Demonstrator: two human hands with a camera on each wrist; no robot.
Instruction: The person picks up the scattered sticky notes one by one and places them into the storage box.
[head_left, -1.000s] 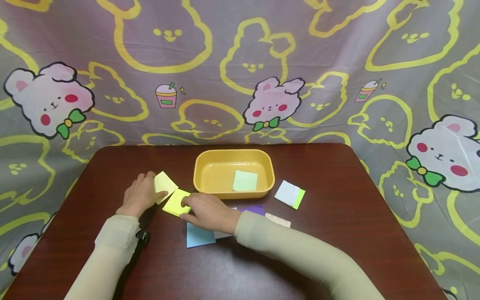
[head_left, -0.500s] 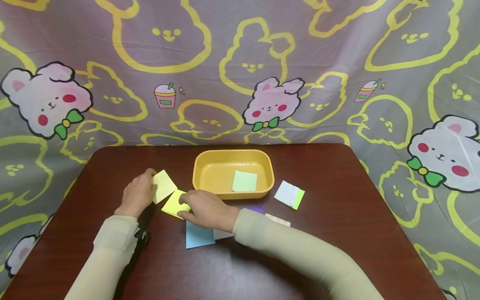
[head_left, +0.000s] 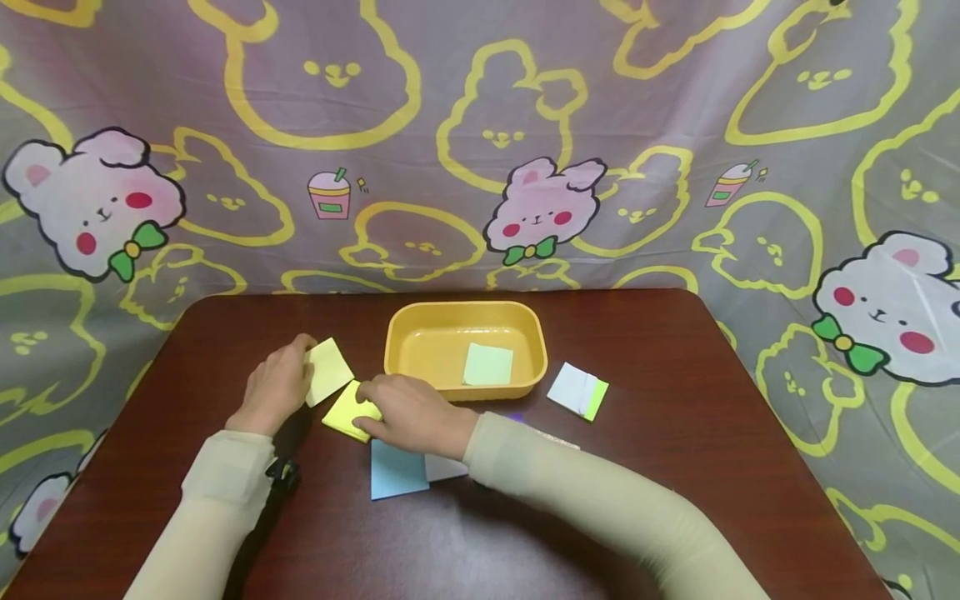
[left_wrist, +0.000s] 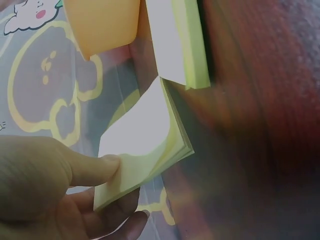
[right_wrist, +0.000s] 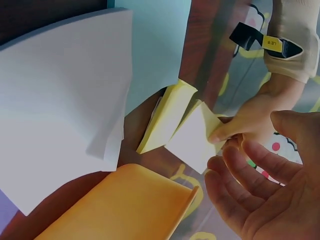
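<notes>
Curtain (head_left: 450, 125) behind table (head_left: 675, 475). Tub (head_left: 423, 354) near table's far edge, note (head_left: 489, 365) inside, right of centre. Stacked notes (head_left: 573, 388) right of tub. Left hand (head_left: 272, 385) holds pad (head_left: 330, 372) left of tub; second pad (head_left: 347, 412) nearer, right hand (head_left: 420, 417) beside. Other notes (head_left: 400, 471) before tub, some partly behind right sleeve (head_left: 570, 471).

Sleeves: the left sleeve (head_left: 198, 533), at 7 o'clock in the head view, and the right sleeve (head_left: 615, 492), at 5 o'clock, were long, plain and pale grey-green. Left cuff (head_left: 225, 467): bulky. A black fitting (head_left: 283, 473) was noted at its 3 o'clock. In the right wrist view, this fitting bore a yellow label (right_wrist: 273, 44) with dark lettering, illegible, with an angular black block at its 10 o'clock. Hands: ungloved.
</notes>
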